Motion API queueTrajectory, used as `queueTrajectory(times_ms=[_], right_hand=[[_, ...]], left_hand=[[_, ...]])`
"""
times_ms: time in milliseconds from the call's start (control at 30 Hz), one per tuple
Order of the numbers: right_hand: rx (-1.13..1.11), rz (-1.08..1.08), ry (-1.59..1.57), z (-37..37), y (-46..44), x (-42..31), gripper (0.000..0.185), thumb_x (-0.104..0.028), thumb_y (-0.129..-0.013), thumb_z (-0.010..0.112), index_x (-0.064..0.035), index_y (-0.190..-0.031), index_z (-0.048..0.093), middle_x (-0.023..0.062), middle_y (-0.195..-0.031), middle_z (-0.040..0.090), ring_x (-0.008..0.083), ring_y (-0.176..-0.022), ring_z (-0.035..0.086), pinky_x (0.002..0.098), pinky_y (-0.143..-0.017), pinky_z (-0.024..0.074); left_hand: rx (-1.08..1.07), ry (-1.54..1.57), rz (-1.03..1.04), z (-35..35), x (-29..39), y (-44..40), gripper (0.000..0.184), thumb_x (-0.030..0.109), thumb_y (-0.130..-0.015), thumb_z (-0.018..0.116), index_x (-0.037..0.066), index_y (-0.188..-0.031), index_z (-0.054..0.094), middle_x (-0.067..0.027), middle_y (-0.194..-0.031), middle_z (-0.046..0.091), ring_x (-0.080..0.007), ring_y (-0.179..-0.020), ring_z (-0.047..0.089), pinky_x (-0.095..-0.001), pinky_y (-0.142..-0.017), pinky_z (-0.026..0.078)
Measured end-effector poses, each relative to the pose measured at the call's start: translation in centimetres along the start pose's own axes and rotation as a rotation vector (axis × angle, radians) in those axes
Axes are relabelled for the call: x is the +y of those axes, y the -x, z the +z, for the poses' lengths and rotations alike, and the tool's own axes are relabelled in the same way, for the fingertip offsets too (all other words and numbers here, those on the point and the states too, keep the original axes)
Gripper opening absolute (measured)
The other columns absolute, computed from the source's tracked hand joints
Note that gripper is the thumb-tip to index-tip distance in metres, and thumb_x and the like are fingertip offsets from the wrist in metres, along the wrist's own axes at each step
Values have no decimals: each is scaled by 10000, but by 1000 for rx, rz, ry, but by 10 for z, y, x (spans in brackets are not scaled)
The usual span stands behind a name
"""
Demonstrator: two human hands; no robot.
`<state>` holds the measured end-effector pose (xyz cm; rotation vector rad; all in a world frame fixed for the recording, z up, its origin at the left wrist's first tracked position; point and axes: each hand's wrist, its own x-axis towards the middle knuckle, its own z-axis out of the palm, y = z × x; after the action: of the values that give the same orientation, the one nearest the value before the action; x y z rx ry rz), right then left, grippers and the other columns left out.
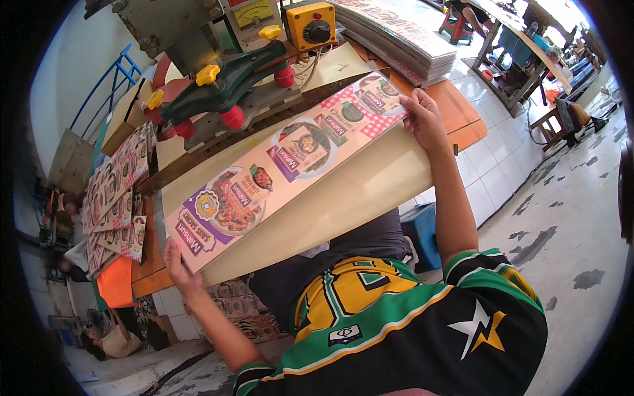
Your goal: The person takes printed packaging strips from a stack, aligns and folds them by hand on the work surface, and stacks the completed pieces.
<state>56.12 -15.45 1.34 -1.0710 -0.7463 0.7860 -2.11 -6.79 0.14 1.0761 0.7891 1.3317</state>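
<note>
A long printed sheet (300, 155) with food pictures and "Mahsuri" lettering stretches slantwise between my two hands. My left hand (181, 267) grips its near left corner, thumb on top. At the far right end, my right hand (422, 117) pinches the other corner between thumb and fingers. Beneath the print lies a plain cream sheet (350, 191) on the worktop. Just beyond the print stands a press machine with a dark green bracket (244, 82), yellow knobs and red feet.
Stacked printed sheets (396, 39) lie at the back right. More printed pieces (119, 191) are piled at the left, above an orange sheet (119, 282). A yellow control box (309, 26) sits on the machine. A blue bin (421, 237) stands by my right side. Other people are in the background.
</note>
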Motion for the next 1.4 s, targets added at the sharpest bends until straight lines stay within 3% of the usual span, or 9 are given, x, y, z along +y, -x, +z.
queueTrajectory(times_ms=[233, 367, 633, 900, 967, 1000, 1133, 1267, 1400], right_hand=[[24, -3, 82, -21, 2, -11, 345, -190, -981, 658, -2, -1248, 544, -8, -746, 658, -2, -468, 509, 133, -413, 395], [-66, 20, 131, -19, 5, -15, 347, -229, -999, 639, 8, -1247, 585, -27, -764, 663, -19, -482, 502, 124, -433, 388], [-96, 96, 260, -13, 12, -18, 244, -275, -1028, 584, -44, -1005, 657, -88, -714, 591, -30, -497, 478, 136, -445, 352], [47, 25, 50, -18, -1, -3, 193, -255, -1017, 599, -72, -985, 652, -85, -721, 588, -23, -528, 476, 146, -451, 339], [64, 21, 4, -19, 0, -5, 188, -252, -1015, 603, -74, -977, 650, -85, -718, 585, -22, -529, 473, 148, -452, 336], [62, 13, 18, -19, 0, -6, 182, -248, -1013, 606, -75, -978, 648, -84, -716, 584, -23, -529, 474, 147, -452, 337], [53, -14, 28, -13, 2, -9, 179, -249, -1014, 604, -78, -980, 640, -81, -711, 581, -24, -526, 478, 146, -443, 334], [54, 4, 95, -15, 0, -2, 178, -247, -1019, 591, -81, -969, 632, -79, -698, 573, -20, -512, 472, 153, -435, 330], [19, 35, 103, -12, 1, -7, 194, -256, -1026, 567, -90, -939, 618, -79, -676, 559, -10, -482, 454, 157, -422, 311]], left_hand=[[-66, -102, -7, 22, 26, 31, 198, 189, -1021, 531, -1, -1002, 585, -72, -968, 674, -145, -855, 667, -271, -771, 541], [-26, 108, 109, 5, 21, 46, 515, 294, -1040, 473, -41, -1429, 428, -193, -1350, 562, -271, -1216, 597, -419, -1019, 513], [193, -900, 1032, 36, 11, 61, 589, 362, -1068, 383, 157, -1587, 198, -256, -1606, 202, -477, -1352, 437, -648, -1030, 476], [103, -1003, 999, 27, 20, 38, 318, 216, -1006, 591, -19, -1220, 570, -199, -1203, 599, -325, -1060, 651, -417, -884, 594], [100, -124, 187, 40, 28, 34, 231, 189, -1003, 597, -14, -1114, 608, -112, -1014, 656, -169, -877, 668, -287, -779, 562], [134, -239, 179, 60, 31, 32, 213, 164, -1014, 584, 22, -857, 564, 13, -760, 565, -38, -679, 513, -218, -614, 417], [59, -688, 237, 39, 15, 25, 430, 166, -1043, 544, 105, -694, 300, 77, -666, 287, -29, -661, 233, -250, -559, 193], [27, -707, 185, 29, 17, 29, 361, 150, -1028, 561, 81, -711, 401, 64, -668, 415, -21, -635, 351, -226, -561, 291], [119, -74, 135, 15, 12, 35, 294, 260, -1040, 505, -7, -1156, 543, -90, -1103, 621, -167, -967, 621, -312, -839, 512]])
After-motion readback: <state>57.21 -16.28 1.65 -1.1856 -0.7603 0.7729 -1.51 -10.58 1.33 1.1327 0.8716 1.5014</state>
